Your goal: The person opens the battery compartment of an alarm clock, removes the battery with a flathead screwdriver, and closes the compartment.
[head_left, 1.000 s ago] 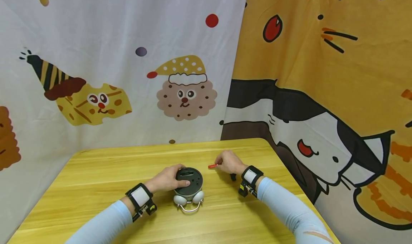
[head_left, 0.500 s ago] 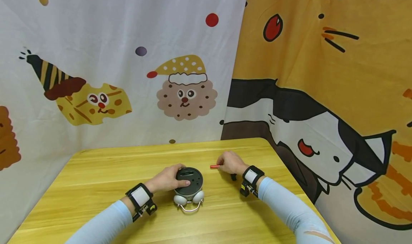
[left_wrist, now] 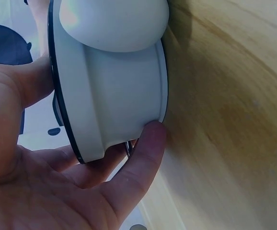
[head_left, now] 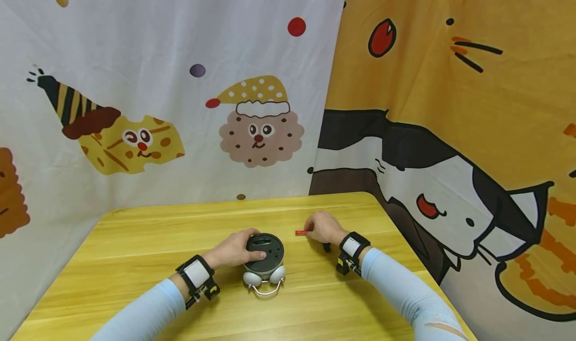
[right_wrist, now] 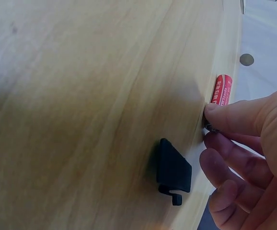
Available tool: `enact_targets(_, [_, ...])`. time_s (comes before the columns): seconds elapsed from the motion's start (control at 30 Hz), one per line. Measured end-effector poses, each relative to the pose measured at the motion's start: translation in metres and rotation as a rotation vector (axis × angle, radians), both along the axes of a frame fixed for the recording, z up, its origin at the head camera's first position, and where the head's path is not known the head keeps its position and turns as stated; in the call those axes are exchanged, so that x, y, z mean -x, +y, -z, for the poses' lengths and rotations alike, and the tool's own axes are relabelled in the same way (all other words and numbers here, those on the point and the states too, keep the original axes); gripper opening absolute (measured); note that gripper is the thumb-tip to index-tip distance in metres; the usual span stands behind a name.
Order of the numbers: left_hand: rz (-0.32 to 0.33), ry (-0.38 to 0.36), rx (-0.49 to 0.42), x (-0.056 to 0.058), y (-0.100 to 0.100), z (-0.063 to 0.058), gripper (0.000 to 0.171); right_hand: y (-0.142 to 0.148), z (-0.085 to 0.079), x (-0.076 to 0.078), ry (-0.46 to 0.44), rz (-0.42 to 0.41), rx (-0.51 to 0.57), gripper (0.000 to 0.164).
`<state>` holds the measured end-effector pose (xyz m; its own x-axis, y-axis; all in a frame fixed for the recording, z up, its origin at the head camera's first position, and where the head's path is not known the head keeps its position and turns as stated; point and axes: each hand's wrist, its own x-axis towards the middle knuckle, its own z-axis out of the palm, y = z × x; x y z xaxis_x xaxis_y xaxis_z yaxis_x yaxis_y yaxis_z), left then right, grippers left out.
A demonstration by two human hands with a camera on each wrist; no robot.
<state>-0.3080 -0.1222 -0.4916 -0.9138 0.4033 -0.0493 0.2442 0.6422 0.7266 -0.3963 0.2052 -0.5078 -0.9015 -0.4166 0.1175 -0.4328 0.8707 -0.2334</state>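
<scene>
A twin-bell alarm clock (head_left: 265, 265) lies on the table with its black back upward, its two white bells and wire handle toward me. My left hand (head_left: 230, 251) grips it from the left, thumb over the back. In the left wrist view, the fingers curl around the white casing (left_wrist: 119, 91). Off to the right, my right hand (head_left: 326, 228) pinches one end of a red battery (right_wrist: 222, 90) between thumb and finger, close to the tabletop; whether it touches the wood, I cannot tell. Below that hand lies a small black battery cover (right_wrist: 173, 167) with a hooked tab.
Both hands work over a yellow wood-grain table (head_left: 148, 246). A white curtain (head_left: 148, 46) with cartoon prints hangs behind its far edge, and an orange printed curtain (head_left: 414, 81) on the right.
The right hand has shifted slightly to the right with the battery, which has turned from slightly tilted to nearly level in the head view. The left hand and the clock look unmoved.
</scene>
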Motion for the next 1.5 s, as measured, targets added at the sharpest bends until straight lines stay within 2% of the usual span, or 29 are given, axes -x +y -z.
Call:
enact_targets(0.5, [-0.007,-0.003,0.011,-0.001,0.002,-0.002,0.065,0.000,-0.002,-0.003,0.004,0.001,0.010,0.009])
enact_targets(0.63, [-0.010,-0.015,0.002,-0.002,0.002,-0.002,0.066,0.002,-0.005,-0.004,-0.019,0.005,0.018,0.016])
enact_targets(0.83, [-0.004,-0.006,0.009,-0.001,0.001,-0.003,0.066,0.006,-0.012,-0.004,-0.046,0.017,0.032,0.030])
enact_targets(1.17, [-0.001,-0.011,0.007,-0.002,0.001,-0.006,0.066,0.009,-0.028,-0.010,-0.079,0.018,0.044,0.034])
enact_targets(1.33, [0.002,-0.015,0.002,-0.002,0.000,-0.005,0.067,0.011,-0.032,-0.012,-0.056,0.045,-0.014,0.034])
enact_targets(1.5, [0.002,-0.020,-0.002,-0.001,0.000,-0.004,0.066,0.013,-0.037,-0.016,-0.075,0.099,-0.070,0.034])
